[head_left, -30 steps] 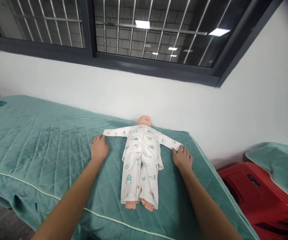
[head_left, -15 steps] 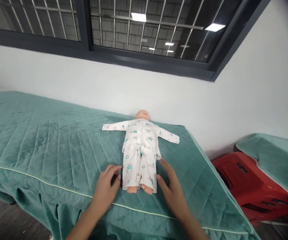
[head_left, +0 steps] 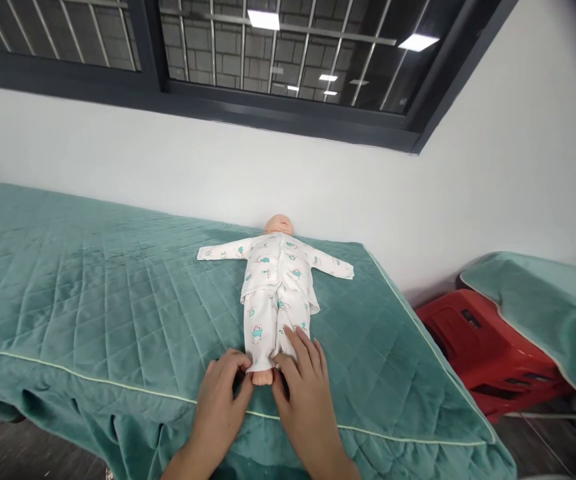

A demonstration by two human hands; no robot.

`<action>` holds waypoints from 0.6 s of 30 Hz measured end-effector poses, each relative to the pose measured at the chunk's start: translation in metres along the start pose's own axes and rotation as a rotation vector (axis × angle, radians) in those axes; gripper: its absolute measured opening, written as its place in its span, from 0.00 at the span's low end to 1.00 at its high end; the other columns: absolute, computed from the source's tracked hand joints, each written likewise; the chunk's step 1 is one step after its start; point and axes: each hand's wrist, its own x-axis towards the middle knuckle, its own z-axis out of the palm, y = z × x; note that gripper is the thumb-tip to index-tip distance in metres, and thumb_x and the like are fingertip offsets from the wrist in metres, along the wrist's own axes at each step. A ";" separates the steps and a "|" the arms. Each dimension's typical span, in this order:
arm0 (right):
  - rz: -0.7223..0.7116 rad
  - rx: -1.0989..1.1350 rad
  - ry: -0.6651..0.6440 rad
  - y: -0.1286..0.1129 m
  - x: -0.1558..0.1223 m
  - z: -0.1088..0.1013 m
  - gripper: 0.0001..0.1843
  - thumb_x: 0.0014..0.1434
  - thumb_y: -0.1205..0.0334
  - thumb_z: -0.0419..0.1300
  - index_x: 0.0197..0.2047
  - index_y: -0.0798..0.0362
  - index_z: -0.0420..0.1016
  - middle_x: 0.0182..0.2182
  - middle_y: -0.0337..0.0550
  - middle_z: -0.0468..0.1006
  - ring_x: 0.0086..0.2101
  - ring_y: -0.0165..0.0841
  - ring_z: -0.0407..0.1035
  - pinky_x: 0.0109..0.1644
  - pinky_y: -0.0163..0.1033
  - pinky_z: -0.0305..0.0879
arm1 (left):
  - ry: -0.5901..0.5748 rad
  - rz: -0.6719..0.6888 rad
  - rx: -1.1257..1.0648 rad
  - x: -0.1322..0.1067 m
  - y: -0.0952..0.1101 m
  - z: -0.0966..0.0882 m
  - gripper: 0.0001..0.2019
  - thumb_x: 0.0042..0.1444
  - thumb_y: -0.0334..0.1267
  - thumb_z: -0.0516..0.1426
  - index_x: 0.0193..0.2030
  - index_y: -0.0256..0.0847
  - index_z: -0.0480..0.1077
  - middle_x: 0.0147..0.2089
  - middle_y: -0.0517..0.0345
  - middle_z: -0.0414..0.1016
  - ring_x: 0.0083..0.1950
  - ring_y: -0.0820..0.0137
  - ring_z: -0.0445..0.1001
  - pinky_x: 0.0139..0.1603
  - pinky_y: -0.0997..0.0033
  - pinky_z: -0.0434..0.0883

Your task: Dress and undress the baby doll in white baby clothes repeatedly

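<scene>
A baby doll (head_left: pixel 279 225) lies on its back on the green quilted bed cover, arms spread. It wears a white printed pajama top (head_left: pixel 274 263) and matching pajama pants (head_left: pixel 259 327). My left hand (head_left: pixel 221 393) has thumb and index finger closed at the outer edge of the left-hand pant cuff. At the inner edge of that same cuff, my right hand (head_left: pixel 308 393) pinches with thumb and index finger, its other fingers lying over the other pant leg. One foot (head_left: pixel 263 378) shows between my hands; the other is hidden behind my right hand.
The green quilted cover (head_left: pixel 118 300) drapes over the front edge of the bed. A white wall (head_left: pixel 168 160) with a dark-framed, barred window (head_left: pixel 288 120) stands behind. To the right, a red plastic stool or chair (head_left: pixel 488 353) sits beneath another green cloth (head_left: pixel 533 313).
Both hands have moved in from beside the doll's legs to the cuff of the left-hand pant leg and closed on it. My right hand now covers the other lower leg.
</scene>
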 end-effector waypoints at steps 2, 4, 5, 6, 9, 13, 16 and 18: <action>-0.012 0.011 0.021 0.001 0.001 -0.003 0.10 0.61 0.72 0.53 0.42 0.49 0.70 0.64 0.47 0.63 0.66 0.47 0.52 0.64 0.66 0.52 | 0.028 -0.008 -0.065 -0.001 0.000 -0.002 0.08 0.63 0.42 0.52 0.38 0.44 0.69 0.41 0.55 0.75 0.42 0.64 0.74 0.43 0.64 0.69; -0.036 0.032 0.060 0.002 0.000 -0.008 0.10 0.60 0.72 0.54 0.42 0.49 0.70 0.63 0.48 0.66 0.65 0.46 0.53 0.64 0.64 0.53 | 0.061 0.013 -0.115 -0.003 0.001 -0.004 0.07 0.64 0.41 0.52 0.40 0.45 0.69 0.42 0.55 0.75 0.45 0.65 0.74 0.44 0.67 0.70; -0.054 0.042 0.084 0.002 -0.001 -0.011 0.09 0.59 0.72 0.54 0.42 0.50 0.69 0.62 0.48 0.66 0.64 0.46 0.54 0.65 0.64 0.53 | 0.082 0.035 -0.124 -0.005 0.001 -0.005 0.06 0.64 0.40 0.52 0.40 0.45 0.69 0.42 0.55 0.75 0.45 0.66 0.74 0.45 0.68 0.71; -0.072 0.049 0.104 0.002 -0.003 -0.013 0.10 0.59 0.72 0.54 0.42 0.50 0.69 0.61 0.49 0.67 0.64 0.45 0.55 0.65 0.63 0.53 | 0.108 0.061 -0.123 -0.007 0.000 -0.006 0.05 0.63 0.38 0.52 0.40 0.45 0.69 0.42 0.55 0.75 0.46 0.66 0.74 0.45 0.69 0.71; -0.117 0.055 0.119 0.001 -0.007 -0.018 0.13 0.57 0.74 0.55 0.43 0.50 0.69 0.60 0.48 0.68 0.63 0.44 0.56 0.66 0.62 0.52 | 0.181 0.105 -0.082 -0.015 -0.003 -0.005 0.04 0.62 0.36 0.53 0.40 0.45 0.68 0.42 0.55 0.75 0.45 0.67 0.75 0.44 0.70 0.72; -0.098 0.074 0.061 -0.001 -0.011 -0.015 0.12 0.58 0.74 0.54 0.42 0.49 0.69 0.59 0.47 0.68 0.62 0.43 0.59 0.65 0.62 0.56 | 0.209 0.064 -0.023 -0.024 -0.009 0.000 0.04 0.61 0.37 0.53 0.39 0.46 0.69 0.43 0.54 0.75 0.45 0.65 0.76 0.44 0.68 0.74; -0.081 0.084 0.049 0.001 -0.014 -0.014 0.12 0.60 0.71 0.54 0.46 0.48 0.70 0.60 0.48 0.68 0.61 0.45 0.60 0.65 0.62 0.58 | 0.185 0.051 0.023 -0.027 -0.015 -0.003 0.06 0.62 0.40 0.53 0.41 0.46 0.69 0.45 0.53 0.75 0.48 0.64 0.75 0.47 0.64 0.74; -0.074 0.090 0.072 0.004 -0.019 -0.016 0.15 0.61 0.69 0.55 0.50 0.48 0.70 0.60 0.49 0.68 0.61 0.45 0.62 0.63 0.61 0.61 | 0.199 0.057 0.071 -0.027 -0.025 -0.014 0.08 0.61 0.42 0.53 0.43 0.45 0.70 0.47 0.52 0.75 0.50 0.63 0.75 0.51 0.62 0.73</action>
